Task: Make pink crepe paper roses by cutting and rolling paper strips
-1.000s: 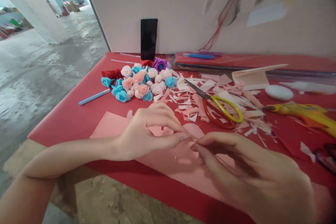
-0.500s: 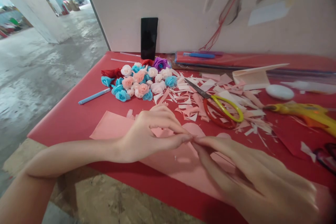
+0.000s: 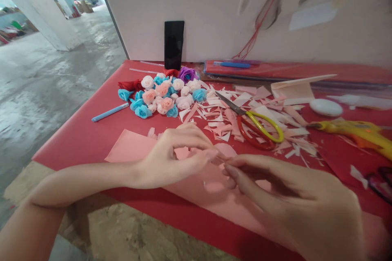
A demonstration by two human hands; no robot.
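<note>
My left hand (image 3: 174, 157) reaches in from the left, its thumb and fingers pinched together. Its fingertips nearly meet those of my right hand (image 3: 297, 195), which is also closed in a pinch. Whatever lies between the fingertips is too small and hidden to make out. Beneath both hands lies a sheet of pink paper (image 3: 130, 147). A rounded pink paper piece (image 3: 226, 149) shows just behind the fingertips.
Beyond my hands are paper roses (image 3: 162, 87), scissors (image 3: 260, 124) on paper scraps (image 3: 217, 120), and a propped phone (image 3: 174, 45). A yellow glue gun (image 3: 361, 128) and a white oval object (image 3: 326, 107) sit right. A blue pen (image 3: 110, 112) lies left.
My right hand has turned, with its fingers curling in more under the fingertips. My left thumb has shifted slightly up and back. The things on the table have stayed put.
</note>
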